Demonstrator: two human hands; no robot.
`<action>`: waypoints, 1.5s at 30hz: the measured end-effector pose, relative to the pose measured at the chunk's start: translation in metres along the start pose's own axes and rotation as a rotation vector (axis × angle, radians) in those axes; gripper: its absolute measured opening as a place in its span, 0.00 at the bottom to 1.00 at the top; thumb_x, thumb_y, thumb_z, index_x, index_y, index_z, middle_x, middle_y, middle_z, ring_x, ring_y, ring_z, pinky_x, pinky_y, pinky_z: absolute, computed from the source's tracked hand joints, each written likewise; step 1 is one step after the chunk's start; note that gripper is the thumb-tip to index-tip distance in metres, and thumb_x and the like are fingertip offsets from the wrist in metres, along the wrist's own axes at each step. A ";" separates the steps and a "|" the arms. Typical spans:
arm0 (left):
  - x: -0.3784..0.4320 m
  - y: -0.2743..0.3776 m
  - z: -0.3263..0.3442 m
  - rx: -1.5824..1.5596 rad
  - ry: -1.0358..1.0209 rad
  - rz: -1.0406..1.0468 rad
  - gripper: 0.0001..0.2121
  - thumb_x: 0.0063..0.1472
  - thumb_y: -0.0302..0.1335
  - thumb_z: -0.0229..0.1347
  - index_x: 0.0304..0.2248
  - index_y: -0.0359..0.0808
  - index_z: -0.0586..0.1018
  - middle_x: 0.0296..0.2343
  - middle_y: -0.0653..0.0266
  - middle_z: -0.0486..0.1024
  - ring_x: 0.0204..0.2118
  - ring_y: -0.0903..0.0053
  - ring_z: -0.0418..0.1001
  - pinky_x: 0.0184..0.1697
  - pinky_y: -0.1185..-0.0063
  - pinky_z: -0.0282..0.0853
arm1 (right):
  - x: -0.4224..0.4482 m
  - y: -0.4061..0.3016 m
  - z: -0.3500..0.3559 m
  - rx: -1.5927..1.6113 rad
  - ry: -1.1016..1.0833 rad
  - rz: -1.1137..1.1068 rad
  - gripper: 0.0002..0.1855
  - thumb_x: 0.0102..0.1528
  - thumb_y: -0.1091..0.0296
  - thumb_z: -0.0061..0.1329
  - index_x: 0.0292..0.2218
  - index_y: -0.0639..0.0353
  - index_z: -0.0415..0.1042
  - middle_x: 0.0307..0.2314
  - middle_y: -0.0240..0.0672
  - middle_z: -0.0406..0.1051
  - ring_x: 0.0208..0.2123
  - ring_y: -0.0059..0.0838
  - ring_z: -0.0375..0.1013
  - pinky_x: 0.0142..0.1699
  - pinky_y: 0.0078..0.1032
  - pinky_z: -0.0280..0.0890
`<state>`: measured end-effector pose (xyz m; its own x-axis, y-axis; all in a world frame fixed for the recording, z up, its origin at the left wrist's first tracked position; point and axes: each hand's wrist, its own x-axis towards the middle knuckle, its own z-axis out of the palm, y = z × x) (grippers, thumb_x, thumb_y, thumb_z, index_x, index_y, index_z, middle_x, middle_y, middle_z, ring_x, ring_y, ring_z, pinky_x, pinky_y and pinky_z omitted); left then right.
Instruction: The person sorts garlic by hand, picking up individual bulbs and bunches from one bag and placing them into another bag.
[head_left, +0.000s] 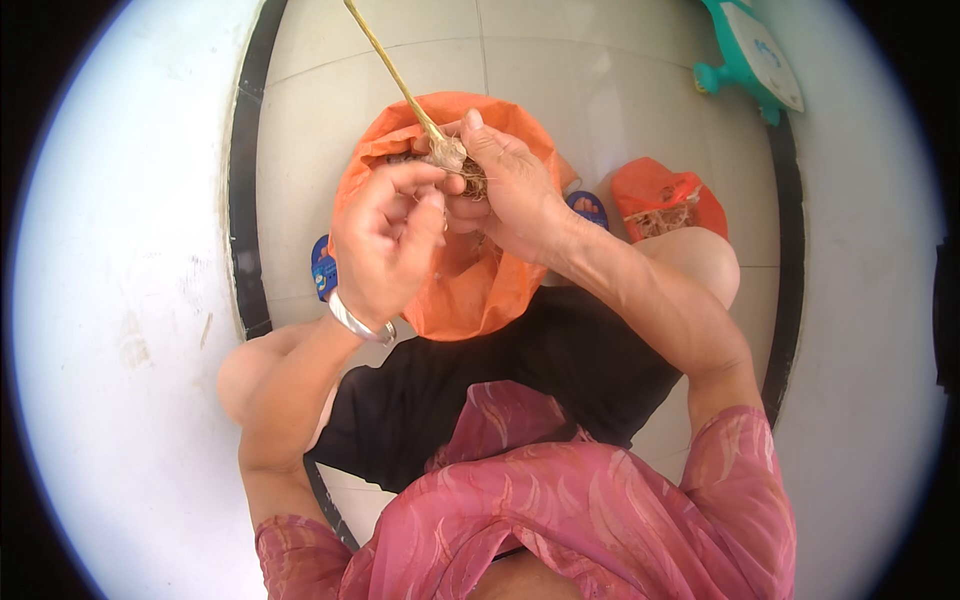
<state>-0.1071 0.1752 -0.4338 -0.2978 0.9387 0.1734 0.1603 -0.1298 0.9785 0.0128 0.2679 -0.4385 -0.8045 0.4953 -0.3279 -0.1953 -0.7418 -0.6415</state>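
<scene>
A garlic bulb (448, 152) with a long dry stalk and a tuft of brown roots (472, 180) is over the mouth of an orange woven plastic bag (465, 300). My right hand (517, 176) grips the bulb from the right, its thumb raised. My left hand (394, 232), with a silver bracelet at the wrist, has curled fingers close to the roots; whether it pinches any of them cannot be told. The stalk points up and to the left. Inside the bag, partly hidden by my hands, lie pale and brownish bits.
A smaller red-orange bag (656, 184) holding dry roots or trimmings stands beside my right knee. A teal and white plastic object (757, 60) is at the upper right on the tiled floor (600, 97). Walls with black skirting rise on both sides. My feet in blue slippers flank the large bag.
</scene>
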 end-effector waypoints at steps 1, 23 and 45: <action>0.003 0.002 -0.001 -0.185 0.015 -0.244 0.06 0.55 0.21 0.49 0.33 0.29 0.71 0.29 0.60 0.74 0.19 0.85 0.68 0.20 0.86 0.64 | 0.000 0.001 0.002 -0.017 0.027 -0.019 0.23 0.61 0.50 0.25 0.39 0.62 0.64 0.20 0.28 0.60 0.16 0.16 0.53 0.21 0.15 0.52; 0.012 0.000 -0.013 -0.516 -0.002 -0.568 0.11 0.59 0.34 0.49 0.31 0.32 0.74 0.16 0.72 0.66 0.12 0.93 0.55 0.11 0.93 0.48 | 0.003 0.017 0.002 -0.140 -0.140 -0.179 0.14 0.54 0.75 0.42 0.43 0.63 0.59 0.24 0.30 0.64 0.21 0.16 0.63 0.25 0.15 0.61; 0.010 -0.001 -0.020 -0.469 -0.103 -0.425 0.16 0.60 0.28 0.42 0.43 0.25 0.68 0.23 0.60 0.71 0.15 0.87 0.61 0.11 0.90 0.49 | -0.005 0.002 0.012 -0.376 -0.188 -0.129 0.23 0.61 0.59 0.29 0.54 0.61 0.49 0.25 0.28 0.61 0.20 0.13 0.58 0.22 0.11 0.51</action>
<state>-0.1290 0.1787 -0.4306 -0.1492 0.9620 -0.2288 -0.3877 0.1560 0.9085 0.0093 0.2583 -0.4301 -0.8818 0.4563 -0.1188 -0.1111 -0.4459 -0.8882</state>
